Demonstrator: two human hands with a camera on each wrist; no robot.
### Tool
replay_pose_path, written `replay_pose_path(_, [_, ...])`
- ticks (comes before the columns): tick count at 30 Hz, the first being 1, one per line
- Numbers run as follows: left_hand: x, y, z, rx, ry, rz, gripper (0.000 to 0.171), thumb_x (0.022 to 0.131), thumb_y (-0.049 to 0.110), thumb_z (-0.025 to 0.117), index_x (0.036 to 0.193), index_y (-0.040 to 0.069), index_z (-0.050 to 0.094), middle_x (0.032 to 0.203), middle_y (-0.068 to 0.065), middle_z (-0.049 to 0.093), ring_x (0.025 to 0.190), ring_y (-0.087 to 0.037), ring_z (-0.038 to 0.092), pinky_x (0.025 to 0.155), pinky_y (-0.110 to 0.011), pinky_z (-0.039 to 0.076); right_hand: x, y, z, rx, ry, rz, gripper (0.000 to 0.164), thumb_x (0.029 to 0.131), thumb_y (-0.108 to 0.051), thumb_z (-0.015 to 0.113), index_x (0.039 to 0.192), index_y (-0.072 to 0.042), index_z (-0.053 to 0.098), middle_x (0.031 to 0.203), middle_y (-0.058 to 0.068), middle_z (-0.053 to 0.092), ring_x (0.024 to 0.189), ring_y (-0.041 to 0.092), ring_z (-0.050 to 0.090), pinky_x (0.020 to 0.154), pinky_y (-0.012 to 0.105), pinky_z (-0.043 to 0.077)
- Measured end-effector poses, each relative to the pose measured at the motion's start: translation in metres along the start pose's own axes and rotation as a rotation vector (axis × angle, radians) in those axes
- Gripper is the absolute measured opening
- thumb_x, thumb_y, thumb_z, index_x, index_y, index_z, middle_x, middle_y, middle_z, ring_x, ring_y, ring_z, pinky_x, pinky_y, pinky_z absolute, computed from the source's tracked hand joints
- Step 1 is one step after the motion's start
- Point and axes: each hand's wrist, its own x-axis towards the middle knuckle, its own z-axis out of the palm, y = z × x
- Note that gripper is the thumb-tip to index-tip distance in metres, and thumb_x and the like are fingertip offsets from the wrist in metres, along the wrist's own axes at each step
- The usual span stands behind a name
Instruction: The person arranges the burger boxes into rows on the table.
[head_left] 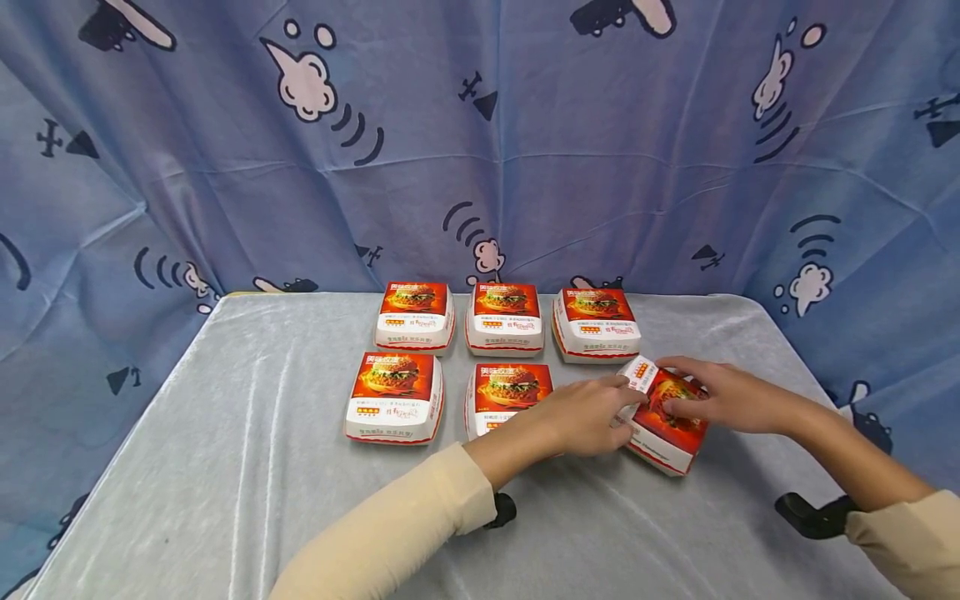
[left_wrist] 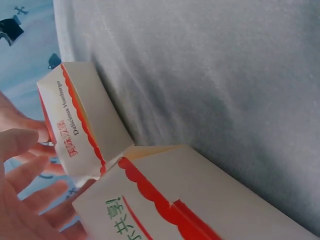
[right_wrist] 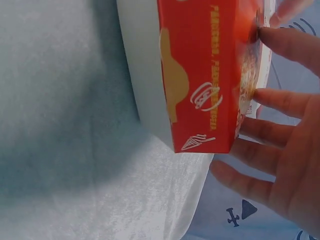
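Observation:
A hamburger box [head_left: 663, 442], red and white with a burger picture, sits turned at an angle at the front right of the table. My left hand [head_left: 588, 417] reaches to its left corner, and in the left wrist view the left fingers [left_wrist: 30, 175] look spread and loosely bent. From the right, my right hand [head_left: 727, 396] rests on the lid, its thumb over the burger picture. The right wrist view shows the right fingers [right_wrist: 280, 102] fairly straight against the top of the same box [right_wrist: 200, 75]. My left forearm partly hides the front middle box [head_left: 513, 387].
Three matching boxes stand in a back row: left [head_left: 415, 317], middle [head_left: 504, 319] and right [head_left: 596, 325]. Another box [head_left: 395, 397] is at the front left. All stand on a grey cloth-covered table [head_left: 187, 467], with a patterned blue curtain [head_left: 420, 108] behind.

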Motion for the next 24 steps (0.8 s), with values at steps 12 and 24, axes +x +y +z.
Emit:
replay_pose_path(12, [0.0,-0.0027,0.0027,0.029,-0.052,0.011,0.049,0.098,0.034,0.061,0.145,0.022,0.054,0.154,0.002,0.042,0.134,-0.009,0.045,0.105,-0.028,0.042,0.0019,0.0012,0.0028,0.063,-0.001,-0.089,0.068,0.093,-0.026,0.068,0.147,0.005,0.04,0.137,0.027,0.051,0.114,0.035,0.053,0.091,0.059,0.05])
replay_pose_path(24, [-0.0012,0.0013,0.0007,0.009,-0.058,0.015,0.045,0.097,0.036,0.062,0.139,0.02,0.059,0.149,0.001,0.045,0.126,-0.008,0.05,0.098,-0.028,0.047,-0.0012,0.002,-0.0016,-0.038,0.083,0.074,0.078,0.093,-0.04,0.067,0.146,0.009,0.037,0.137,0.036,0.048,0.106,0.041,0.059,0.078,0.05,0.057])
